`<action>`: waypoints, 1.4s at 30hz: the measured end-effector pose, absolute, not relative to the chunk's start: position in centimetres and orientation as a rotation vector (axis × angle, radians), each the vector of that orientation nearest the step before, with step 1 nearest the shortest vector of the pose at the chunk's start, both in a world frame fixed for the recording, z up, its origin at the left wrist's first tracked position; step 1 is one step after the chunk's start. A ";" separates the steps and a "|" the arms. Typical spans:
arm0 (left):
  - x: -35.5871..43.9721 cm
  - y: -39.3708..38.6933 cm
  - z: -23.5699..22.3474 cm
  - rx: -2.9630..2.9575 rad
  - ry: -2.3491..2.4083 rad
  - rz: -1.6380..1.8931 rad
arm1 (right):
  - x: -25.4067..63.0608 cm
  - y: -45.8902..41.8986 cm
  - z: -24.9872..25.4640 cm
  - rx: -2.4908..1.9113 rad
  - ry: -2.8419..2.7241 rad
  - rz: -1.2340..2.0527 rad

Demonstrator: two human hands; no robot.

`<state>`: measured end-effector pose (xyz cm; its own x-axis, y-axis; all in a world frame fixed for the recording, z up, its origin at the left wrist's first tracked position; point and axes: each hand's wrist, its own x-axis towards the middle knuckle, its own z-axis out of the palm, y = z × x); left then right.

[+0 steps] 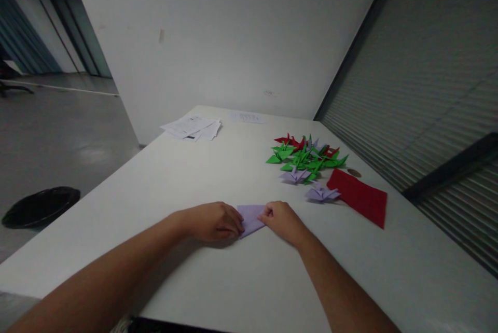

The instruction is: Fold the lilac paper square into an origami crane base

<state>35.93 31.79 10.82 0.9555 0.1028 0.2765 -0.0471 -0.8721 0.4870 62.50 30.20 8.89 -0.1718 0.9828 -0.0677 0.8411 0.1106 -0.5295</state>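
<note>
The left hand's grip (241, 224) rests on the left edge of a folded lilac paper (251, 219) lying on the smooth white table (175, 182); whether its fingertips meet is unclear. The right hand's grip (263, 215) pinches the paper's other side. Beyond and right of the grips sit pointed green, red and lilac folded birds (309, 159), beside flat red paper (361, 195).

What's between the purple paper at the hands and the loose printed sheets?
Only bare white tabletop between the purple paper and the printed sheets, per the head view. The folded cranes sit off to the right.
</note>
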 end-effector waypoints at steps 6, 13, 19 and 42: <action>35.9 31.6 10.0 2.715 0.199 0.413 | 62.5 30.2 9.0 -1.792 -2.111 0.657; 35.3 31.7 9.5 2.795 0.151 0.362 | 62.4 30.1 9.0 -1.792 -2.106 0.653; 35.5 31.5 9.8 2.806 0.160 0.341 | 62.5 30.2 8.9 -1.816 -2.103 0.630; 36.5 31.5 10.1 2.719 -0.028 0.421 | 62.2 29.9 9.3 -1.851 -2.107 0.625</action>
